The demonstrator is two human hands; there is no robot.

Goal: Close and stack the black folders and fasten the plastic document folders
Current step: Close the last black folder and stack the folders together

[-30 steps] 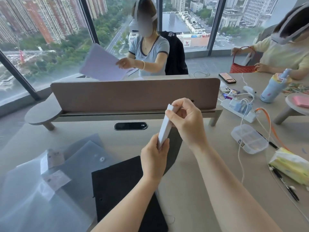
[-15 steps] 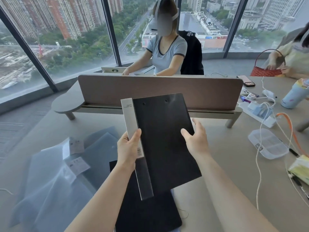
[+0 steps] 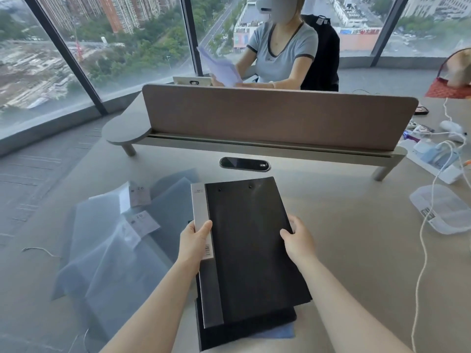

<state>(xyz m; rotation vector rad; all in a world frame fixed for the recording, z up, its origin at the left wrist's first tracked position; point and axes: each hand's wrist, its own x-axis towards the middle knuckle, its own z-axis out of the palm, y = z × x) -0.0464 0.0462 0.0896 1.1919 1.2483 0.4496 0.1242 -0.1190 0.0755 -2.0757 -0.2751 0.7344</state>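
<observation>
Right now the closed black folder (image 3: pixel 251 248) is held by both side edges: left hand (image 3: pixel 195 242) grips the grey label spine, thumb over the top; right hand (image 3: pixel 297 240) grips the opposite edge, fingers curled under. It sits over a second black folder (image 3: pixel 244 332) lying flat on the desk (image 3: pixel 356 250), slightly skewed to it, so the lower one pokes out at the near end; can't tell if they're touching yet. To stack clean: rotate the top one to match the lower edges, line up spines on the same side, lower flat, then slide the fingers out sideways so it doesn't shift. Further left, the translucent plastic document folders (image 3: pixel 109 245) lie overlapped, not yet fastened. Keep the stack off them.
</observation>
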